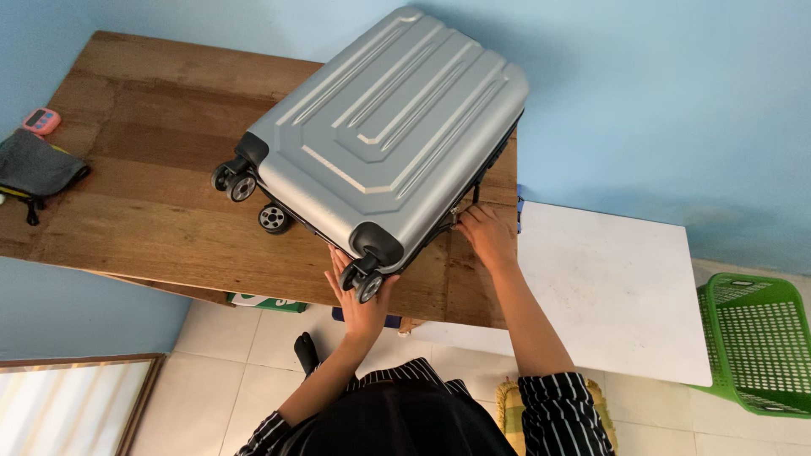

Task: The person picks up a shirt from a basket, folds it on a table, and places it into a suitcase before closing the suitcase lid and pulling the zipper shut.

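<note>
Silver hard-shell suitcase (pixel 389 127) lies flat on the wooden counter (pixel 144 169), ribbed shell up, wheels toward the person. Lying flat puts the zip seam along the side edge within reach and keeps the case from rolling on its four wheels.

Left hand (pixel 359 295) sits under the near corner, by the closest wheel (pixel 370 285). Palm up against the corner, fingers spread apart rather than closed round anything; it reads as bracing the case so it does not slide or swing. How hard it presses cannot be told.

Right hand (pixel 487 235) is at the right side seam, fingers drawn together at the dark zip line, apparently pinched on a small zip pull. The pull itself is too small to make out clearly.

The suitcase sits diagonally, one far corner near the blue wall (pixel 659 101), the right edge close to the counter's end, so the seam faces the right hand.

Around: a white table (pixel 617 287) butts against the counter on the right; a green plastic basket (pixel 752 338) on the floor beyond it. At the counter's far left, a grey pouch (pixel 38 169) and a small pink timer (pixel 40 121), well apart from the case. Striped sleeves at the bottom of view.
</note>
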